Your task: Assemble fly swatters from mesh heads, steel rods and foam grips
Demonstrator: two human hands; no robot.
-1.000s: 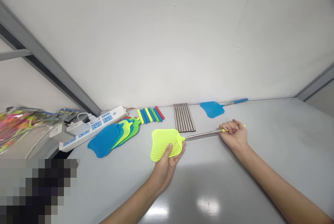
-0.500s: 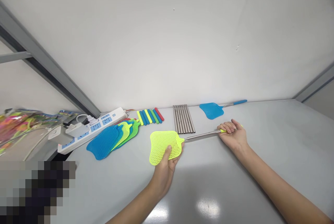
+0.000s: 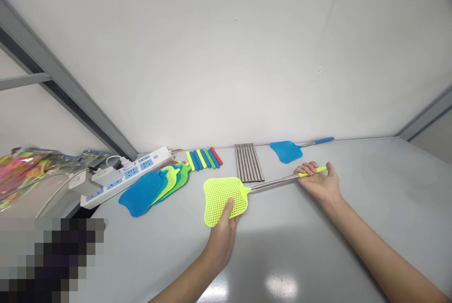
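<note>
A yellow fly swatter [image 3: 221,192] with a perforated head and a metal shaft is held between both hands above the grey table. My left hand [image 3: 222,232] pinches the lower part of its head, thumb on top and the fingers underneath. Around the yellow handle at the other end, my right hand [image 3: 319,183] curls its fingers with the palm up and the thumb raised beside the handle tip. Beyond the swatter lie several metal rods [image 3: 249,163] side by side. A blue fly swatter [image 3: 286,151] rests near the wall.
Overlapping swatter heads [image 3: 141,192] in blue, yellow and green lie at the left. Several coloured handle sleeves [image 3: 204,158] are lined up behind them. A white power strip [image 3: 123,176] with plugs runs along the left edge, beside plastic-bagged items [image 3: 31,171]. The wall closes off the back.
My right hand's thumb and fingers have loosened, so more of the yellow handle shows. My left hand still grips the swatter head, which has barely shifted. The view has moved slightly.
</note>
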